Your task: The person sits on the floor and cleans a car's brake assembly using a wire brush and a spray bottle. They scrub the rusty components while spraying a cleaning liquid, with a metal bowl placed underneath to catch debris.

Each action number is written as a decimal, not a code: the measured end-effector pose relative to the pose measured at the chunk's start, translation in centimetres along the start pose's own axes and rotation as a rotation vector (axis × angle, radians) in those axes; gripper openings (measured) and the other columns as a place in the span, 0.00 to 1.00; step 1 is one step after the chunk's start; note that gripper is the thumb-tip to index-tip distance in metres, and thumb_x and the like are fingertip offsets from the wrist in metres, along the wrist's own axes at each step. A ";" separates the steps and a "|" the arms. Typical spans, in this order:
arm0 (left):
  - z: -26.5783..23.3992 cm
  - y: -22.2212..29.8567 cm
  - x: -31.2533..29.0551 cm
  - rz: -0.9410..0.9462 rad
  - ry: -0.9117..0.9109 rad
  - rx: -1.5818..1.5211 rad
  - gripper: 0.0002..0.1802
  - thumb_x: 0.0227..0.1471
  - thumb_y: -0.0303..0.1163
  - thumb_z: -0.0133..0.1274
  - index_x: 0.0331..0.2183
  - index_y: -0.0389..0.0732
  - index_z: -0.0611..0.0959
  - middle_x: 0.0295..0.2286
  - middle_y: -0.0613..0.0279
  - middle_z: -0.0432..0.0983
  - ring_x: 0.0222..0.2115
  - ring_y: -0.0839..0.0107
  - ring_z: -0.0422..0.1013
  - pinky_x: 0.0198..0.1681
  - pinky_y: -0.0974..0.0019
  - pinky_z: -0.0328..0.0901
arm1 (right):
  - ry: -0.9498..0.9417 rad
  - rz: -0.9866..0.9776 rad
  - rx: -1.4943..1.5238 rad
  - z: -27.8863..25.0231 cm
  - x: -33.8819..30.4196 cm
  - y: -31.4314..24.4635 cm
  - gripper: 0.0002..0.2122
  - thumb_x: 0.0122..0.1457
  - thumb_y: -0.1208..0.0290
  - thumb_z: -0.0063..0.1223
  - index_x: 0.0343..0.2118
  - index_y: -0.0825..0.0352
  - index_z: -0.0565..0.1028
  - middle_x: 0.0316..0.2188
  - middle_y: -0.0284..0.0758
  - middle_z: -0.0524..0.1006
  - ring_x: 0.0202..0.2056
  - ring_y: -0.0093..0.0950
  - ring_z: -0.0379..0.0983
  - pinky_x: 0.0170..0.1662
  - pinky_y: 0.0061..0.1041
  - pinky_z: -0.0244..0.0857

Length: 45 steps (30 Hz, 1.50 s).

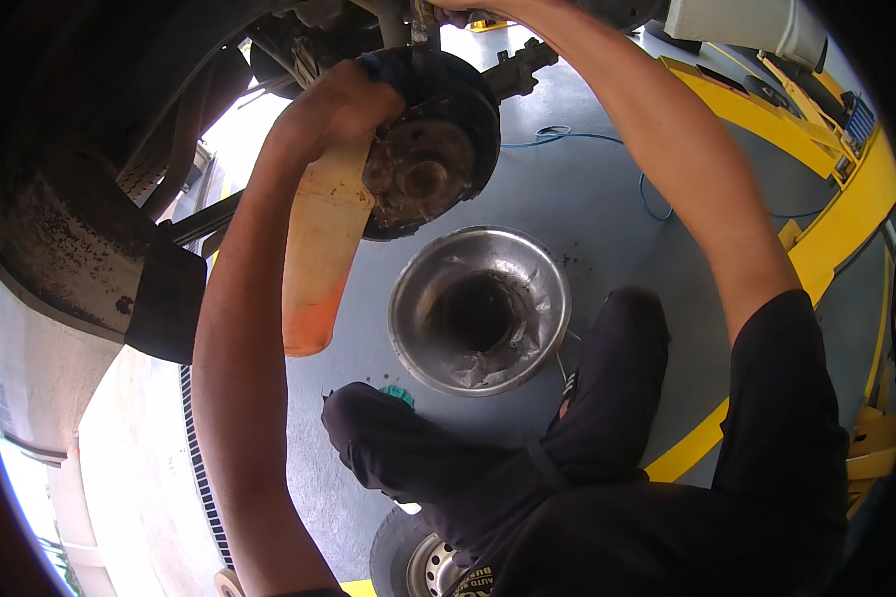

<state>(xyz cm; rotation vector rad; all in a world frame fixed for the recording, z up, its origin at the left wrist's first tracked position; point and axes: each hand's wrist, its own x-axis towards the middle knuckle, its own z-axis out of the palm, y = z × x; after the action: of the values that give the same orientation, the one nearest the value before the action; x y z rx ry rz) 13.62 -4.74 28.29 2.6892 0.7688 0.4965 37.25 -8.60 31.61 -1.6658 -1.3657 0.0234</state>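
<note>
My left hand (pixel 350 99) is wrapped round the top of a tall translucent plastic bottle (pixel 329 204), with orange-red liquid at its bottom. Something dark blue shows at the fingers, too covered to make out. Close behind the bottle is a rusty, dark wheel hub (pixel 423 169) with its round backing plate (pixel 486 129), under a raised vehicle. My right hand (pixel 468 6) reaches up beside the suspension strut at the top edge; its fingers are cut off or hidden, so its hold cannot be told.
A round metal drain pan (pixel 413 343) stands below the hub, between my knees. A green object (pixel 398 395) lies by my left knee, and a wheel (pixel 393 557) lies nearer me. Yellow lift arms (pixel 861 224) stand at the right; a blue hose (pixel 647 199) crosses the grey floor.
</note>
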 end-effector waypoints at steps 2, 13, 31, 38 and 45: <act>-1.0 -0.8 1.5 -0.053 -0.127 0.055 0.28 0.46 0.40 0.58 0.40 0.24 0.86 0.34 0.38 0.84 0.38 0.53 0.81 0.45 0.57 0.71 | -0.067 -0.007 0.030 -0.1 0.6 0.9 0.18 0.62 0.60 0.56 0.25 0.72 0.83 0.18 0.41 0.80 0.17 0.33 0.77 0.22 0.35 0.73; -1.0 0.4 0.9 -0.029 -0.117 0.014 0.30 0.47 0.41 0.59 0.45 0.24 0.85 0.39 0.36 0.84 0.42 0.50 0.81 0.47 0.54 0.71 | -0.194 -0.045 -0.177 -2.9 -1.6 -1.0 0.19 0.63 0.60 0.55 0.24 0.73 0.82 0.18 0.39 0.81 0.19 0.32 0.79 0.22 0.33 0.72; 4.1 1.5 -3.0 -0.003 0.070 -0.016 0.28 0.48 0.42 0.60 0.41 0.25 0.87 0.37 0.30 0.83 0.45 0.38 0.80 0.52 0.50 0.72 | 0.697 -0.331 0.227 5.1 -18.0 9.0 0.10 0.66 0.73 0.60 0.27 0.70 0.79 0.18 0.34 0.81 0.20 0.19 0.75 0.25 0.23 0.66; 6.1 2.3 -3.4 -0.084 0.073 -0.061 0.25 0.47 0.40 0.59 0.40 0.29 0.88 0.37 0.31 0.83 0.44 0.38 0.80 0.52 0.49 0.73 | 0.654 -0.568 0.270 7.5 -19.0 9.2 0.06 0.65 0.74 0.64 0.32 0.69 0.79 0.21 0.34 0.78 0.21 0.21 0.70 0.27 0.22 0.64; 9.9 1.3 -4.4 -0.011 0.236 -0.158 0.25 0.48 0.41 0.60 0.41 0.29 0.87 0.35 0.34 0.83 0.43 0.39 0.80 0.50 0.49 0.73 | 0.610 -0.530 0.092 7.7 -23.7 12.3 0.04 0.63 0.77 0.65 0.33 0.67 0.79 0.23 0.34 0.78 0.22 0.24 0.75 0.25 0.25 0.68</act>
<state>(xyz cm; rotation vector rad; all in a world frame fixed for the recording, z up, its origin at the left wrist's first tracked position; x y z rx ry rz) 14.65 -10.07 18.82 2.5077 0.7691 0.8472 33.40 -21.06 7.04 -1.0591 -1.2516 -0.6638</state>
